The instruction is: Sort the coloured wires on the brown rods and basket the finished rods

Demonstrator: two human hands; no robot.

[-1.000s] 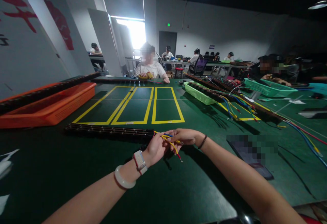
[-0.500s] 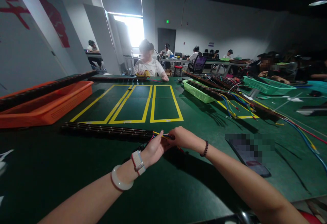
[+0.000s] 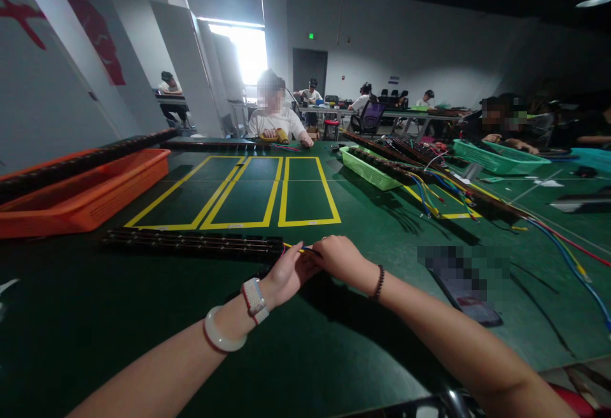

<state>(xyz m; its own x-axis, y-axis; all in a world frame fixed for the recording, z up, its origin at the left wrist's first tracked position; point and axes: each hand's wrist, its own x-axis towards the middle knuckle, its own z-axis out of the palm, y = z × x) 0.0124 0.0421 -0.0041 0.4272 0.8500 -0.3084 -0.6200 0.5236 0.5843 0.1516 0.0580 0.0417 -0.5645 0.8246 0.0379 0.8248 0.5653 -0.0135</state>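
Observation:
A long black terminal strip [image 3: 191,243] lies across the green table in front of me. Thin coloured wires [image 3: 298,249] stick out of its right end. My left hand [image 3: 286,273], with a watch and a pale bangle on its wrist, pinches those wires beside the strip's end. My right hand [image 3: 340,256], a dark bead bracelet at the wrist, is curled over the same wires and touches the left fingertips. Most of the wire bundle is hidden under the two hands.
An orange tray [image 3: 86,195] holding a long black strip sits at the left. Yellow tape rectangles [image 3: 286,192] mark the table middle. A green basket [image 3: 370,173] and more wired strips [image 3: 443,192] lie to the right, a phone [image 3: 461,291] near my right forearm. Other people sit at the far tables.
The loose yellow and red wire ends that hung out below my hands a second ago are now gathered inside them. Both hands have closed in against the strip's right end.

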